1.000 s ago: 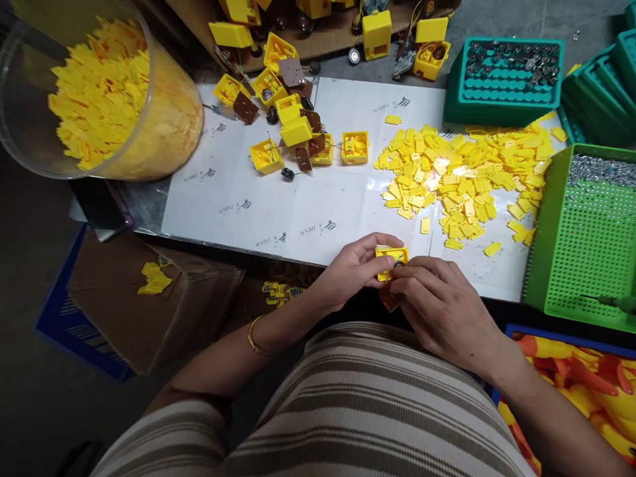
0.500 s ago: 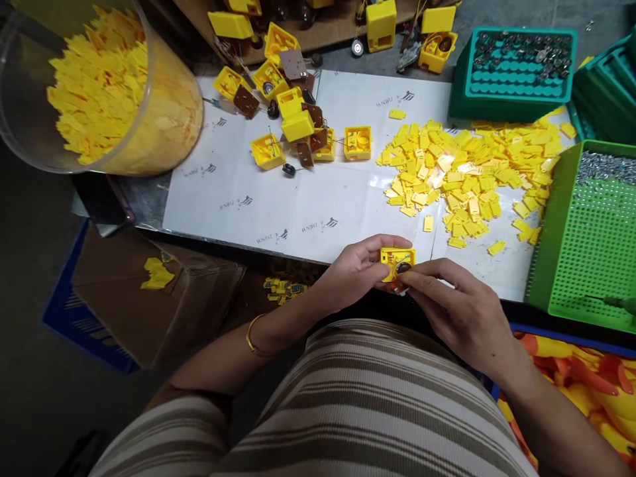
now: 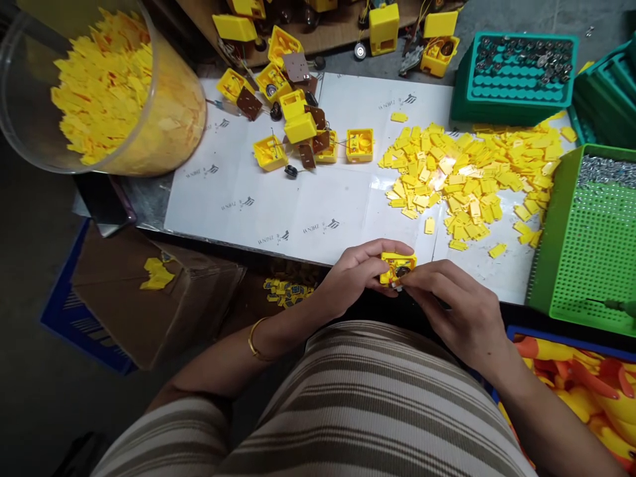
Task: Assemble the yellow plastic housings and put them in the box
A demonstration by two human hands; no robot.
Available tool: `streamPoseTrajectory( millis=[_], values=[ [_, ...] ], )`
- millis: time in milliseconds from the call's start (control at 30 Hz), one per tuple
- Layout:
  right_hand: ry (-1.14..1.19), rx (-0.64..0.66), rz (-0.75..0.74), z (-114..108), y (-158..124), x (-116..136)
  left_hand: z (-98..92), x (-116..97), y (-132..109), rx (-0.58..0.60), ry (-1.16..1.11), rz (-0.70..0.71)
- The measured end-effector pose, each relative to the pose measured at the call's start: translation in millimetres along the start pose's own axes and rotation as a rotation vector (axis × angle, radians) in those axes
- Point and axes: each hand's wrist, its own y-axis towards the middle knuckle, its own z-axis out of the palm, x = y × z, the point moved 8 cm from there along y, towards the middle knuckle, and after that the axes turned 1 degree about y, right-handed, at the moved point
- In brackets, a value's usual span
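Note:
My left hand (image 3: 352,277) is closed around a small yellow plastic housing (image 3: 392,259), its open side facing up at the table's near edge. Inside the housing sit thin wires and a dark round part (image 3: 403,271). My right hand (image 3: 460,308) pinches at the lower right corner of the housing, thumb and forefinger together. What lies between those fingertips is too small and covered to make out. A small whitish piece (image 3: 396,285) shows just under the housing, beside the right fingertips.
Loose yellow plates (image 3: 467,179) lie heaped on the table (image 3: 238,218). More yellow housings (image 3: 301,126) with brown boards and wires lie farther back. A clear tub (image 3: 179,106) of yellow pieces stands left. On the right are a teal tray (image 3: 511,99) and a green basket (image 3: 591,258) with screws.
The housing has come slightly lower in view and its near side tilts a little differently. My right fingertips have shifted slightly along its lower right corner. Both hands keep their grip.

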Motion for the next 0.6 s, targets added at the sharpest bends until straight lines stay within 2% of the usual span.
streamPoseTrajectory(
  millis=[267, 600],
  values=[
    [0.072, -0.045, -0.039, 1.8, -1.3, 4.6, -3.4, -1.1, 0.8, -0.085, 0.066, 0.055],
    [0.058, -0.133, -0.088, -0.4, -1.7, 7.1, 4.4, 0.3, 0.1, -0.012, 0.107, 0.086]
  ],
)
